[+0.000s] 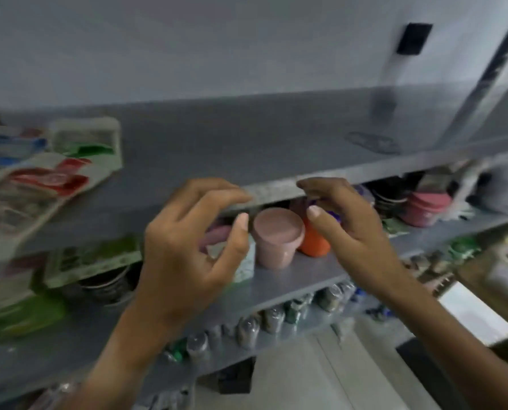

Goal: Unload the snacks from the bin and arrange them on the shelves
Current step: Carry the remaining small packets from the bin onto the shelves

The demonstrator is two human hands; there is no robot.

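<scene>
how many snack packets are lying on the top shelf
3 on the top shelf, all at its left end: a blue packet, a green packet, a red packet nearest the front. More may lie beyond the frame's left edge.

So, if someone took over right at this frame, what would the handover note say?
Left hand: fingers loosely curled, holding nothing.
Right hand: the same, beside the orange cup.
Pink cup stands on the middle shelf between the hands.
Snack packets lie at the left of the top shelf.
Done: several snacks shelved.
Left: bin is out of view, so the remainder is unknown.
</scene>
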